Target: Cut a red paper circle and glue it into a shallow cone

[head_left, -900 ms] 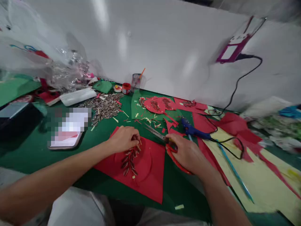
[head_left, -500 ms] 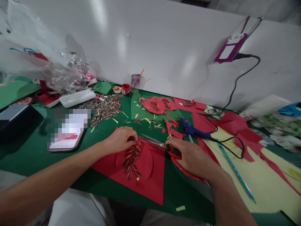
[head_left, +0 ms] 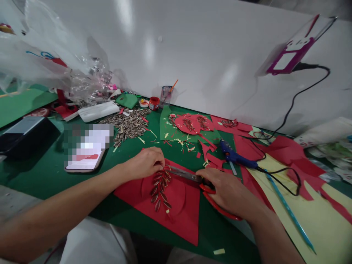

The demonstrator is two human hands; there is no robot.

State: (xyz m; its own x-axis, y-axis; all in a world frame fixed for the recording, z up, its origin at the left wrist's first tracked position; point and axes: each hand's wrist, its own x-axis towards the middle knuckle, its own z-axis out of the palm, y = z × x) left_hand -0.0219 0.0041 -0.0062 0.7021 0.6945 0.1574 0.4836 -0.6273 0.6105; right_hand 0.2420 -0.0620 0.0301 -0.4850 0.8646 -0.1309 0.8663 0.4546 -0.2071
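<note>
My left hand [head_left: 146,163] pinches the top end of a sunflower-seed strand [head_left: 160,187]. Its seeds lie in overlapping pairs, with small pale bits at the upper end and a yellow scrap near the bottom. Beneath it is a red paper sheet [head_left: 188,223] bearing a curved, rounded outline. In my right hand [head_left: 225,185] are red-handled scissors [head_left: 185,174], blades pointing left. The blade tips reach the strand's upper end, close beside my left fingertips; whether they touch it is hard to make out.
Loose sunflower seeds [head_left: 132,124] are piled behind a phone [head_left: 88,150]. Finished-looking red pieces with seeds [head_left: 189,124] lie on green paper at the back. To the right are a blue glue gun [head_left: 236,157] with its cord, a teal pencil [head_left: 291,212] and yellow paper [head_left: 277,198].
The scissors' blades have moved left and down to the top of the strand and look closer together. My left hand keeps its pinch there. The whole view has shifted slightly.
</note>
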